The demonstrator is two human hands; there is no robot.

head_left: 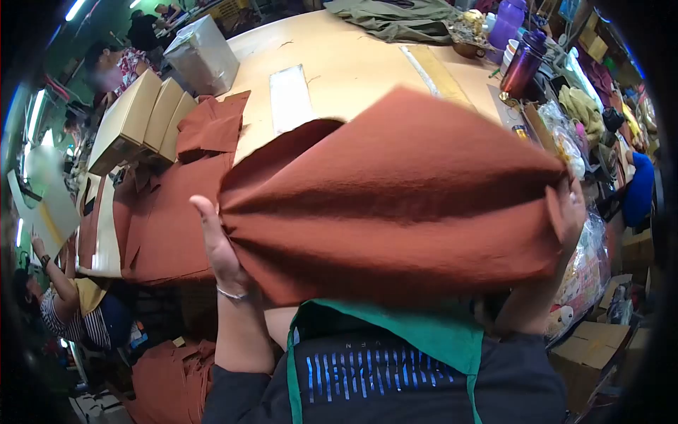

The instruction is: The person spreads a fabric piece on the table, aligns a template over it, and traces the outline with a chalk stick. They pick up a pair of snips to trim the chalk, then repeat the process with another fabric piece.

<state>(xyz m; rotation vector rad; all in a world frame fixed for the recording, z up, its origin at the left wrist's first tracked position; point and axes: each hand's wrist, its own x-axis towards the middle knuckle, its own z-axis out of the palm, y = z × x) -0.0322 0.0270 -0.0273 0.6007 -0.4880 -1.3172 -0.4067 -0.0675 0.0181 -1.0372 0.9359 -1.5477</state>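
A large rust-brown cloth (pixel 395 205) is stretched in the air between my two hands, with long folds running from side to side. My left hand (pixel 222 244) grips its left edge, thumb pointing up and the other fingers hidden behind the fabric. At the right edge, my right hand (pixel 571 212) is closed on the cloth, partly covered by it. The cloth's upper corner hangs over the pale table (pixel 339 63). More rust-brown fabric (pixel 176 219) lies on the table left of my left hand.
Cardboard boxes (pixel 127 120) and a wrapped box (pixel 203 56) stand at the left. Dark green cloth (pixel 395 20), purple bottles (pixel 524 62) and clutter line the right. A person in a striped top (pixel 63 311) is at lower left; others are farther back. Rust-brown cloth (pixel 169 378) is piled below.
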